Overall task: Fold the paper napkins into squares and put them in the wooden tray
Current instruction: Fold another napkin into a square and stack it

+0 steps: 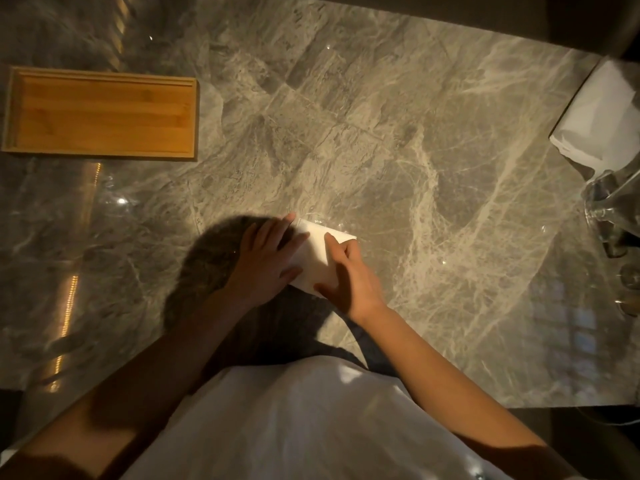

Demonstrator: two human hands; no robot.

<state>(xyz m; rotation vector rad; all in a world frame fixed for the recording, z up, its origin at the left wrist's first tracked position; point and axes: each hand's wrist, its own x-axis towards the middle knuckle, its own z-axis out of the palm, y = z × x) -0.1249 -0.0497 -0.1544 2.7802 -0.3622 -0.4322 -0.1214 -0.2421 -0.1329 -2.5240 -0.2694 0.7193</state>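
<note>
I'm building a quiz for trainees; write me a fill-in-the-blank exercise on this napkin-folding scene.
The left hand and right hand press a white ____ onto the table. The wooden tray sits to the person's ____. The stack of spare napkins lies at the table's ____ edge.
Missing: napkin; left; right.

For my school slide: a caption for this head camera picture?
Left hand and right hand press a white napkin on the marble table, wooden tray at left.

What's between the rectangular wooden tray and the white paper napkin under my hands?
Nothing; in the head view only bare grey marble tabletop separates the rectangular wooden tray from the white paper napkin.
</note>
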